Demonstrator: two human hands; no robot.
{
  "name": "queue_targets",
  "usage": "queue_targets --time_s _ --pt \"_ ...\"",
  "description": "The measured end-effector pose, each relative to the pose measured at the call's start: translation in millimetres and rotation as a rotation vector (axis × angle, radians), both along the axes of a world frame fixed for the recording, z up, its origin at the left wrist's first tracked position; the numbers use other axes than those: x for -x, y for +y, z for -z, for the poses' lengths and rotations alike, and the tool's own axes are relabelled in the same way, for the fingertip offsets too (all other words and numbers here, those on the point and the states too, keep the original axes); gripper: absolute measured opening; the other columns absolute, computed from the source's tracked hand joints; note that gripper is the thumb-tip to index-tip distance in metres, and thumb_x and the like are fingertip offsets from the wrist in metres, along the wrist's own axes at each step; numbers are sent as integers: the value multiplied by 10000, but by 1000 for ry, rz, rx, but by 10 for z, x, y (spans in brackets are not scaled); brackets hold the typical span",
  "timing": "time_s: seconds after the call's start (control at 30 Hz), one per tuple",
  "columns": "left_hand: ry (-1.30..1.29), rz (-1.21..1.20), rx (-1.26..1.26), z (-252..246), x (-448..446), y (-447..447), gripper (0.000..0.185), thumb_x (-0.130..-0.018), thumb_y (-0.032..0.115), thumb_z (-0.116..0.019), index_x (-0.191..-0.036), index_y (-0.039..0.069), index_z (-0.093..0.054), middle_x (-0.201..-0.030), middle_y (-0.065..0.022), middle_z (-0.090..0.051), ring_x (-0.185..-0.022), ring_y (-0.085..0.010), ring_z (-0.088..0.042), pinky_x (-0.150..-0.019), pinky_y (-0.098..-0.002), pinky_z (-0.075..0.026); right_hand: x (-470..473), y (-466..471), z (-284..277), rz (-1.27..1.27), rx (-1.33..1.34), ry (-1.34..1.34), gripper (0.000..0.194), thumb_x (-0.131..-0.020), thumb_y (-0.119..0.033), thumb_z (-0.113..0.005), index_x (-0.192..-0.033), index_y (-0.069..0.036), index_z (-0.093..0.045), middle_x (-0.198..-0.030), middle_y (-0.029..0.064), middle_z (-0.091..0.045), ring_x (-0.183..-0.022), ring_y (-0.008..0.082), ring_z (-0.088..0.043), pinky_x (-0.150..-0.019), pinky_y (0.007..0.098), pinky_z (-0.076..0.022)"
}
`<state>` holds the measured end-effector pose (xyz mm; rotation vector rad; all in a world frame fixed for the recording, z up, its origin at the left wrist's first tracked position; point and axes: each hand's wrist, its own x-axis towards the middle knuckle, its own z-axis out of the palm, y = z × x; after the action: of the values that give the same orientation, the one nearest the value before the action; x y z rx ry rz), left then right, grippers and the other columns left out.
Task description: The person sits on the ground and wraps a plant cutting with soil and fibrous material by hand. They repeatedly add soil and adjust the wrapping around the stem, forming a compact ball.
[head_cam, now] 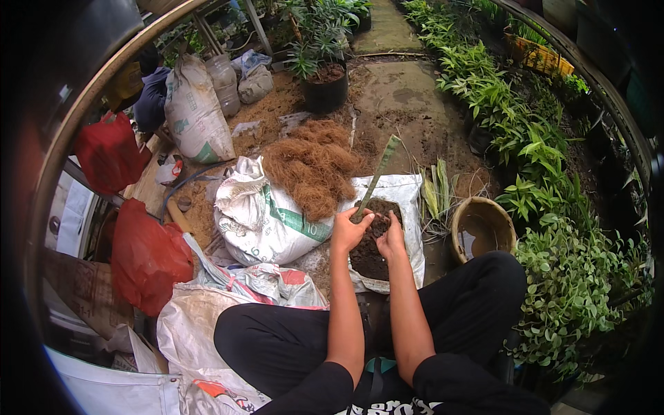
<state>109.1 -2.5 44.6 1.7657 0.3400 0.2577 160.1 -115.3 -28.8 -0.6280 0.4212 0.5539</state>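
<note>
My left hand (348,229) grips the lower end of a long, narrow, mottled green leaf (379,167) that looks like a snake plant's. The leaf tilts up and to the right. Close beside it, my right hand (391,237) is cupped, with dark crumbly soil (380,224) at its fingers. Both hands are over a heap of dark potting soil (371,263) on a white woven sack (412,199). Fingers and soil partly hide the leaf's base.
Brown coconut fibre (314,161) rests on a filled white sack (270,220) at left. A round tub (483,228) with water stands right, near pale cut leaves (437,189). Potted plants (482,93) line the right side. Red plastic bags (148,257) are far left.
</note>
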Motion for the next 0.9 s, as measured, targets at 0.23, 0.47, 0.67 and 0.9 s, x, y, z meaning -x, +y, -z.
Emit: queue_targets --time_s 0.23,0.47,0.67,0.9 --pt "35 51 238 -132 36 56 182 -819 168 -734 -909 17 -685 -684 -22 -651 -535 -64 -559 -489 -223 -439 7 -40 103 -51 -2 12 350 -987 -365 -437 -1002 -60 -611 -930 71 -646 -836 184 -607 -764 330 -513" --pt "91 12 239 51 3 43 176 -797 166 -748 -884 27 -685 -687 -4 -632 -521 -56 -538 -422 -206 -385 84 -10 -200 -172 -25 -143 347 -963 -392 -512 -967 -60 -611 -958 79 -635 -807 177 -599 -709 317 -497" --pt "75 -49 212 295 -42 50 174 -799 169 -744 -898 38 -685 -710 -12 -646 -532 -68 -549 -433 -213 -391 114 -19 -89 -239 -31 -240 250 -955 -298 -563 -1031 -66 -617 -922 27 -617 -830 137 -584 -736 301 -494" --pt "122 -48 365 192 39 136 209 -812 178 -734 -955 40 -669 -695 1 -619 -525 -61 -532 -422 -204 -392 117 -54 30 -100 -127 -27 172 -935 -191 -590 -1020 -41 -597 -976 81 -581 -870 173 -577 -770 303 -517"
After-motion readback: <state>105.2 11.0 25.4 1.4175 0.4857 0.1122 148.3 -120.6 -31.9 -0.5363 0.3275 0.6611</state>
